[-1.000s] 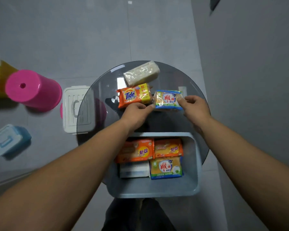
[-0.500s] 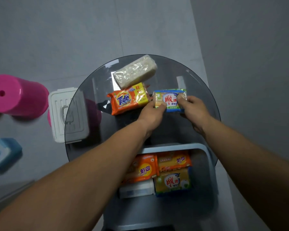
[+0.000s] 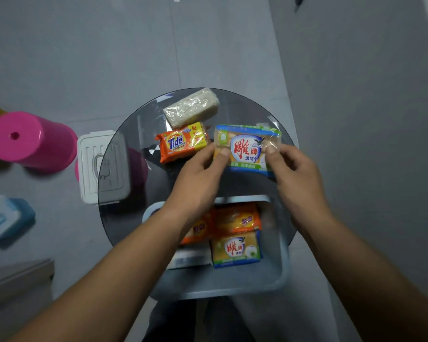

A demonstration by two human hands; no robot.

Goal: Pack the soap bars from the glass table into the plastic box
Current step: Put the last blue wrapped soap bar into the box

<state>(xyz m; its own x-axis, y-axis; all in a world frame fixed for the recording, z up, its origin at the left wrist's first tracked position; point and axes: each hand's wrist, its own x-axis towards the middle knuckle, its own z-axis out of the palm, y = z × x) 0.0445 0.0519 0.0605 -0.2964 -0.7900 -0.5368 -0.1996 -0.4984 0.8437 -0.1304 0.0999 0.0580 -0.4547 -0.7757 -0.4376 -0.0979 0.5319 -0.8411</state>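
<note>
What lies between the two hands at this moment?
In the head view, the blue-and-green soap bar spans the gap, gripped at its ends by the left hand and right hand.

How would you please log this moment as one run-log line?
phase: carry | left hand + right hand: gripping blue-green soap bar | on glass table: Tide bar, white bar

one head-worn camera looks steeply down, close over the glass table and floor.
</note>
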